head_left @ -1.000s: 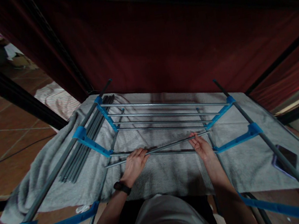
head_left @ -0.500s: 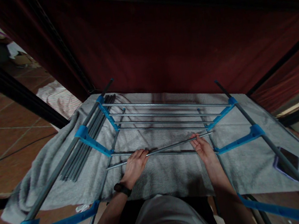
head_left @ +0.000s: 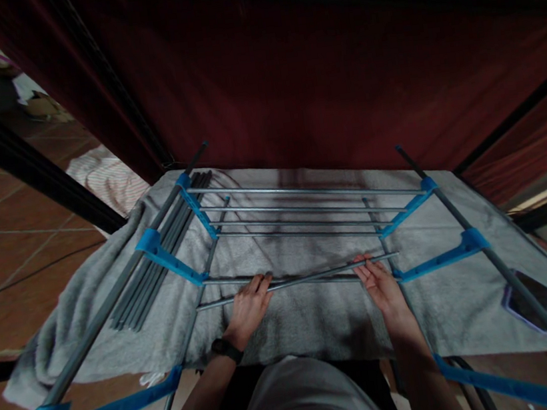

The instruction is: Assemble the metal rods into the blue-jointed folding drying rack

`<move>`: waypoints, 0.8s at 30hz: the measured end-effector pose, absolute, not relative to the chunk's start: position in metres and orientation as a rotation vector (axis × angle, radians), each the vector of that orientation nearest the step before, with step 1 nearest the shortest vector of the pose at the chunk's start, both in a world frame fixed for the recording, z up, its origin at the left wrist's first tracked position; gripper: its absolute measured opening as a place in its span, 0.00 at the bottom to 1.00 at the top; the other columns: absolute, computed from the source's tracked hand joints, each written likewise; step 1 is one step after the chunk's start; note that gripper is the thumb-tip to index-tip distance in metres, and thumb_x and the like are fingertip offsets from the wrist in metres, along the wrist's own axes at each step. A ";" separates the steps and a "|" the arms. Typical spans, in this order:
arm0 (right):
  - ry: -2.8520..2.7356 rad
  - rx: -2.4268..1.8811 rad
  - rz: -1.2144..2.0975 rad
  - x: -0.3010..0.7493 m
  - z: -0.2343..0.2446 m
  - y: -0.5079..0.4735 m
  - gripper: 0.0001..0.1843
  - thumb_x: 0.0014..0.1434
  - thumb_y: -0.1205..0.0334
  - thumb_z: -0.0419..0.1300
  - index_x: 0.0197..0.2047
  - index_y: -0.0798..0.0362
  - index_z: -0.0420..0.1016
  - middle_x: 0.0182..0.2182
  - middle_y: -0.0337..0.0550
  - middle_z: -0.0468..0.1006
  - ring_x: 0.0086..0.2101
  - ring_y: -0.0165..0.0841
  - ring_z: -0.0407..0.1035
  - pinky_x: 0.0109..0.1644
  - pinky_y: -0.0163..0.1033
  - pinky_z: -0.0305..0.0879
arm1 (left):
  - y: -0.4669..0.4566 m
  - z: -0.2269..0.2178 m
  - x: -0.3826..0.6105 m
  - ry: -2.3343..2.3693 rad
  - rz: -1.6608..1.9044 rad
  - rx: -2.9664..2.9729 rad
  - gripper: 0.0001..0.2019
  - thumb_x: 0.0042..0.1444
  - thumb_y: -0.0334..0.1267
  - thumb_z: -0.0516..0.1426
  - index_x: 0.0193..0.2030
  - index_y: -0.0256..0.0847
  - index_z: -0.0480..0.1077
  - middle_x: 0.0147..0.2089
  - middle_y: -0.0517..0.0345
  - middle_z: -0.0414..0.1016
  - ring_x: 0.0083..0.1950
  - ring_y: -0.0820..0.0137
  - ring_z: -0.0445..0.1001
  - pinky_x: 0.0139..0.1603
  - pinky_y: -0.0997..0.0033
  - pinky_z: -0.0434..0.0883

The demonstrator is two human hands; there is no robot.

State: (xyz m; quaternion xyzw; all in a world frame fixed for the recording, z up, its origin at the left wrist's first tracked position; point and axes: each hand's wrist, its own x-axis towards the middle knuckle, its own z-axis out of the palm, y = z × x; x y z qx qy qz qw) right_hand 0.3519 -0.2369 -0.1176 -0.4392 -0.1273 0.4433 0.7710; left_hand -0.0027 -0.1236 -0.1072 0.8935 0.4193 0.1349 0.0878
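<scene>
1. A person's left hand (head_left: 249, 305), at centre frame just left of the middle, closes its fingers over a thin grey rod (head_left: 313, 276); a dark watch (head_left: 226, 349) sits on that wrist.
2. The right hand (head_left: 382, 285), right of centre, grips the same rod near its far end, fingertips curled onto the metal.
3. The rod runs across the middle of the frame, tilted slightly upward to the right. Its left end lies close to a blue bracket (head_left: 173, 262), and its right end is just beside another blue arm (head_left: 441, 257).
4. Both brackets belong to a drying rack (head_left: 297, 192), whose fitted rungs run in parallel rows above the hands.
5. The rack lies on a grey towel (head_left: 319, 320) spread beneath it.
6. A bundle of spare rods (head_left: 154, 261) rests on the towel at centre left, beside the rack's long side pole.
7. A phone (head_left: 527, 296) lies on the towel at the lower right, well apart from the hands.
8. A dark red curtain (head_left: 287, 82) fills the top of the frame, and a tiled floor (head_left: 4, 267) shows at the left.
</scene>
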 end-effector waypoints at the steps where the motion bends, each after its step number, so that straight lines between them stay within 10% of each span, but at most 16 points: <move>1: -0.263 -0.960 0.968 0.352 -0.117 -0.238 0.10 0.52 0.63 0.71 0.37 0.43 0.78 0.44 0.37 0.84 0.51 0.37 0.78 0.66 0.51 0.69 | -0.124 -0.106 -0.002 1.268 0.375 2.655 0.21 0.70 0.37 0.52 0.67 0.40 0.68 0.62 0.44 0.76 0.53 0.59 0.80 0.52 0.61 0.77; 24: -0.219 -1.221 1.092 0.354 -0.099 -0.256 0.12 0.47 0.63 0.75 0.34 0.44 0.79 0.42 0.39 0.85 0.43 0.37 0.79 0.49 0.46 0.78 | -0.127 -0.080 0.006 1.632 0.017 2.510 0.20 0.69 0.37 0.50 0.66 0.40 0.67 0.62 0.42 0.73 0.49 0.56 0.80 0.42 0.60 0.77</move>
